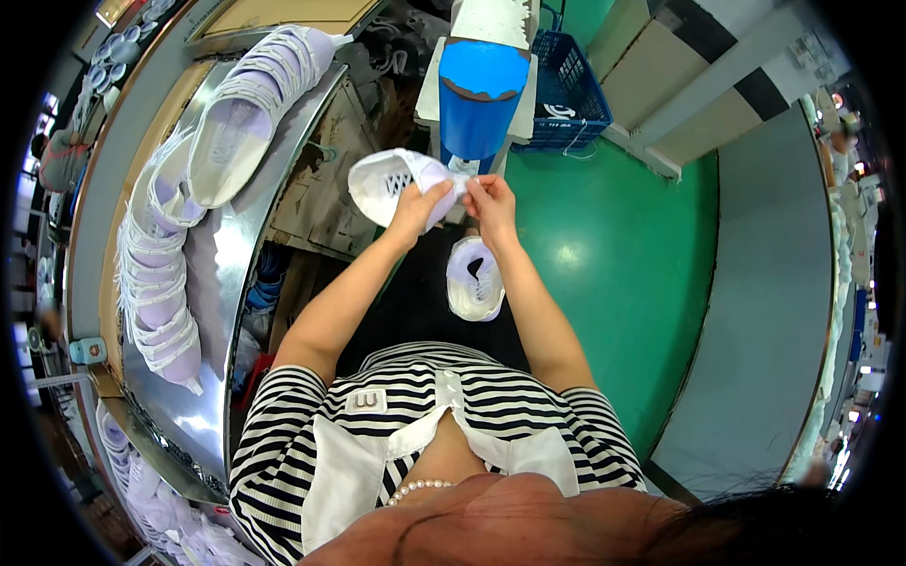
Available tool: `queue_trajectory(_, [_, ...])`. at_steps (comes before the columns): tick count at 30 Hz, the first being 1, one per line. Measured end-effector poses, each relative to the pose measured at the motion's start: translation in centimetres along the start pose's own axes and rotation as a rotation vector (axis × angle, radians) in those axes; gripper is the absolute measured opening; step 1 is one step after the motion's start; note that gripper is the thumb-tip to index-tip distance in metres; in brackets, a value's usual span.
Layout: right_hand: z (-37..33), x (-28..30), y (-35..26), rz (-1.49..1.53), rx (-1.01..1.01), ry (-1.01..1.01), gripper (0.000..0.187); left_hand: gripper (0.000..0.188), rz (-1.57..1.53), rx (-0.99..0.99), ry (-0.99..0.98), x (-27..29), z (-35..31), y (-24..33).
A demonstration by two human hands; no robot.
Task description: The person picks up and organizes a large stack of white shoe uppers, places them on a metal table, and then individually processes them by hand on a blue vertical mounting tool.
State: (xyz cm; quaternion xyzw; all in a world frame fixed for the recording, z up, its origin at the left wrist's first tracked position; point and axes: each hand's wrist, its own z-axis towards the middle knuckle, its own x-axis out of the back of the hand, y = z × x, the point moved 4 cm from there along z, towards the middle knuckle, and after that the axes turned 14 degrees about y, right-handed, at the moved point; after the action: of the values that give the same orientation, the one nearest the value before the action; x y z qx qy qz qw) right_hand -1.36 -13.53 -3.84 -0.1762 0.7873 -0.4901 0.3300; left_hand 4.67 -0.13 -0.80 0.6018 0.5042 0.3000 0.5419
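Note:
A white and lilac shoe upper point(379, 182) is held up before me, its white toe end toward the left. My left hand point(418, 209) is closed around its lilac side, the thumb lying on top. At its right end my right hand point(492, 205) pinches the edge with fingertips pressed together. Just beyond both hands stands a machine with a blue cylindrical body point(477, 113), and the upper's right end is close to its lower part. Below my right hand sits a second white and lilac shoe upper point(475, 280); what supports it is unclear.
Nested stacks of shoe uppers point(226, 132) lie on a curved metal table point(212, 283) at my left. A dark blue plastic basket point(571, 90) stands on the green floor point(585, 236) behind the machine. A grey panel point(769, 274) rises at the right.

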Motion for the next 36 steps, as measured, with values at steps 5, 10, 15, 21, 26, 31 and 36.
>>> queue_trajectory(5, [3.7, -0.5, 2.3, 0.337, -0.075, 0.069, 0.012, 0.024, -0.034, 0.162, 0.071, -0.7, 5.0, -1.0])
queue_trajectory(10, [5.7, -1.1, 1.7, 0.260, -0.245, 0.083, 0.012, 0.027, -0.396, 0.620, 0.018, -1.2, 8.5, -3.5])
queue_trajectory(15, [10.1, 3.3, 2.2, -0.287, -0.060, -0.074, 0.014, 0.023, -0.626, 0.475, 0.213, -3.5, 4.5, -2.6])
queue_trajectory(21, [11.7, 11.3, 18.3, -1.414, 0.135, -0.809, 0.087, 0.024, -0.365, 0.358, 0.174, -1.3, 4.4, -2.0])
queue_trajectory(26, [10.0, 9.8, 20.4, -1.440, 0.095, -1.027, 0.084, 0.030, -0.304, 0.237, 0.306, 2.5, -3.4, 4.0])
queue_trajectory(31, [8.8, 11.3, 16.3, -1.362, 0.204, -0.712, 0.053, 0.036, -0.124, -0.292, 0.635, 9.0, -7.0, 15.1])
queue_trajectory(36, [5.9, 14.1, 7.8, -1.056, 0.406, -0.190, 0.052, 0.039, 0.147, -0.356, 0.845, 22.8, 5.1, 17.1])
